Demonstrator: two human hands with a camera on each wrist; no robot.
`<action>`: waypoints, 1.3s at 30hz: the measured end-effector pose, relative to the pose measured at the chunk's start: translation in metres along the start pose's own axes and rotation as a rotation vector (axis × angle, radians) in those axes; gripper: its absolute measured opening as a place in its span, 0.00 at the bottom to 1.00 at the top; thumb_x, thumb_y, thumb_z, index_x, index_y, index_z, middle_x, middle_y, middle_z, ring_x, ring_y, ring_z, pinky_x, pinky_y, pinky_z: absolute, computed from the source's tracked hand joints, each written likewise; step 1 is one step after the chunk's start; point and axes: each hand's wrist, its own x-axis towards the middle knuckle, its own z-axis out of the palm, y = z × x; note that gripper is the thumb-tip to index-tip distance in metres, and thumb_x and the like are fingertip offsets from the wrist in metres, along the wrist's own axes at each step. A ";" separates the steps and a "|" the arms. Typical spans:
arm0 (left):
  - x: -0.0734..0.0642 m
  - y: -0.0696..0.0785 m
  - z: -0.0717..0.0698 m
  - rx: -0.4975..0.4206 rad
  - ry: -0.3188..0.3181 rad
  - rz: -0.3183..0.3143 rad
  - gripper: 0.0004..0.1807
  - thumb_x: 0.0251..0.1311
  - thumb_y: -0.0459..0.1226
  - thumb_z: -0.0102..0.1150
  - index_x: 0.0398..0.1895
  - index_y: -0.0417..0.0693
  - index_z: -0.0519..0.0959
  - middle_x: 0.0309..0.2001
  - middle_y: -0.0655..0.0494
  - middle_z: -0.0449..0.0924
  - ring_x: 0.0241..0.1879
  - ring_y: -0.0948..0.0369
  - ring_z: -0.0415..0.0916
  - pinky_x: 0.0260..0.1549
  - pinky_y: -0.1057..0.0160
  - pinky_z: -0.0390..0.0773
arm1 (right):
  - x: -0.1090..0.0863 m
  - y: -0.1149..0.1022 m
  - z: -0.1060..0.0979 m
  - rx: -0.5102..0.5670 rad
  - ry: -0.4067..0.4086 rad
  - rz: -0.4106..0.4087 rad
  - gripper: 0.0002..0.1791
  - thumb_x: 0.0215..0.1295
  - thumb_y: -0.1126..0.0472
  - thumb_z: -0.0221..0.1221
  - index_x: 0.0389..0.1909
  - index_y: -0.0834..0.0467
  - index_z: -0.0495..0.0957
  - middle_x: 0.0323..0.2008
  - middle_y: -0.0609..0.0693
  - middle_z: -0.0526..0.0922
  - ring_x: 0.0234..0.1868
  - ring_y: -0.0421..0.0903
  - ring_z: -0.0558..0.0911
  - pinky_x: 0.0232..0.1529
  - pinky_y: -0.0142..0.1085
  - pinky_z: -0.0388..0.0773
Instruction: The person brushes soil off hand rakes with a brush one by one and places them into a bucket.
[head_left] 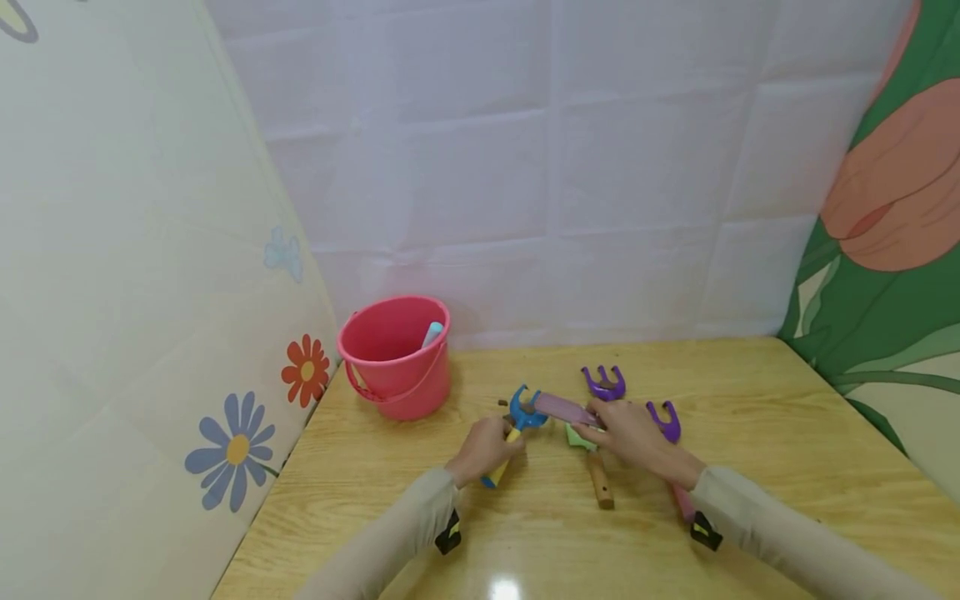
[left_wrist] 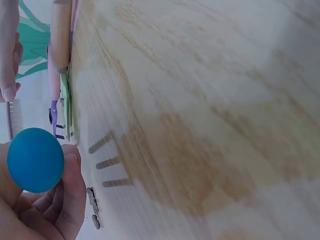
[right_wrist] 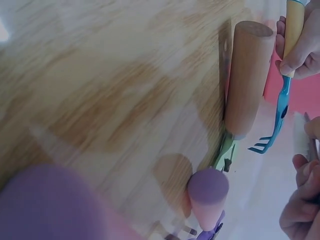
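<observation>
My left hand (head_left: 483, 450) grips the yellow handle of a blue hand rake (head_left: 529, 414), its blue butt end close to the left wrist camera. The rake's tines are raised off the table. A brush (head_left: 564, 408) with a pinkish-purple back is in my right hand (head_left: 637, 429), held beside the rake head. White bristles (right_wrist: 301, 135) show in the right wrist view. In the head view the brush's end overlaps the tines; whether they touch, I cannot tell. Brown clumps (left_wrist: 93, 200) lie on the table beneath my left hand.
A pink bucket (head_left: 397, 398) stands at the back left, a light-blue piece (head_left: 432, 333) poking up inside. Below my right hand lies a green tool with a wooden handle (head_left: 599, 481). Two purple rakes lie to the right, one farther back (head_left: 606, 386), one nearer (head_left: 667, 422). Walls border the table.
</observation>
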 end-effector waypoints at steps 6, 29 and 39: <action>-0.002 0.001 0.000 -0.013 0.002 0.010 0.20 0.57 0.35 0.64 0.10 0.49 0.70 0.08 0.67 0.63 0.08 0.72 0.59 0.08 0.74 0.60 | 0.002 -0.006 0.001 0.001 -0.007 0.007 0.14 0.64 0.49 0.65 0.27 0.53 0.75 0.15 0.38 0.64 0.13 0.32 0.59 0.13 0.28 0.55; -0.009 0.008 -0.002 0.017 -0.009 0.044 0.14 0.59 0.33 0.64 0.16 0.45 0.77 0.12 0.66 0.70 0.11 0.70 0.65 0.11 0.72 0.65 | 0.002 -0.008 0.009 0.009 0.007 0.042 0.16 0.65 0.49 0.64 0.24 0.52 0.72 0.15 0.39 0.63 0.14 0.34 0.59 0.14 0.29 0.56; -0.009 0.009 -0.003 0.014 -0.007 0.055 0.14 0.59 0.32 0.63 0.16 0.44 0.77 0.13 0.64 0.71 0.11 0.70 0.65 0.11 0.72 0.65 | 0.003 -0.008 0.009 0.005 0.031 0.039 0.16 0.66 0.48 0.63 0.25 0.52 0.74 0.14 0.39 0.63 0.13 0.33 0.59 0.13 0.29 0.55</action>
